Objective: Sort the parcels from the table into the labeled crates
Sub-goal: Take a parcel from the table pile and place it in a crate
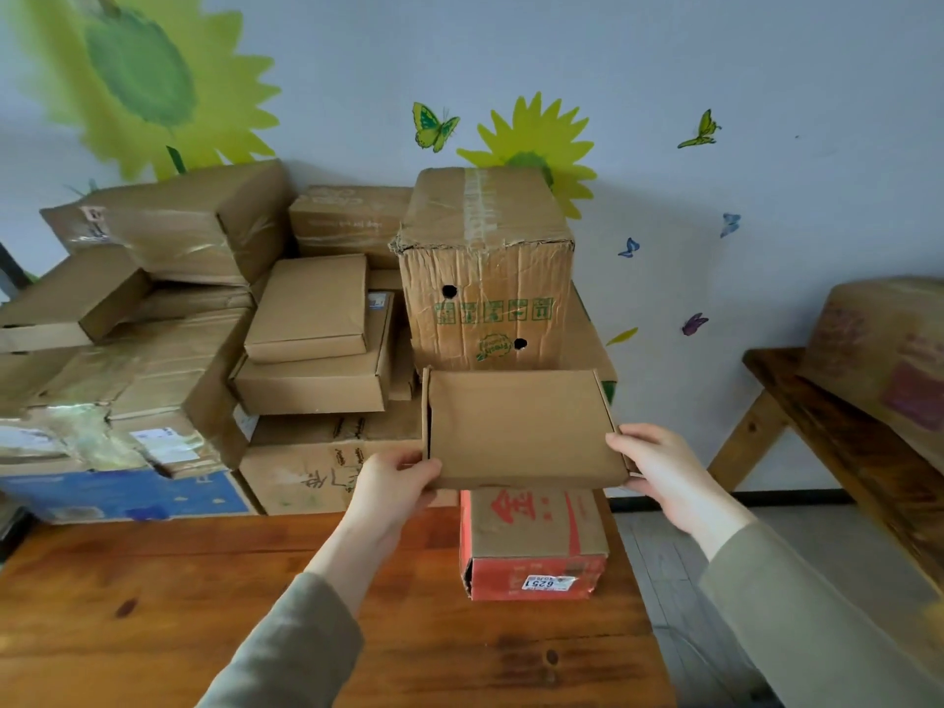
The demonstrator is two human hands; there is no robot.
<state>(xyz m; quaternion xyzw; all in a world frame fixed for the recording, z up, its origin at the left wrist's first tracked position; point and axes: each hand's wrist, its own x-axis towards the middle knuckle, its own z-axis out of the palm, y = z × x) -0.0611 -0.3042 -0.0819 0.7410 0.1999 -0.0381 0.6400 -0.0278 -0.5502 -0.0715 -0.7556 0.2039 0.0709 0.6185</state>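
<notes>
I hold a flat brown cardboard parcel (pixel 518 426) in the air above the table's far right part. My left hand (pixel 396 485) grips its near left corner and my right hand (pixel 664 472) grips its near right corner. Directly under the parcel a red and brown box (pixel 531 544) with a white label reading 6251 rests on the wooden table (pixel 204 605). Behind it a tall creased carton (pixel 485 268) with green print stands on other boxes. No labeled crate is in view.
A pile of several brown cartons (pixel 311 339) fills the table's far left and back, against a wall painted with flowers and butterflies. On the right a wooden bench (pixel 843 431) carries a large brown carton (pixel 889 360). Grey floor (pixel 664 554) lies between table and bench.
</notes>
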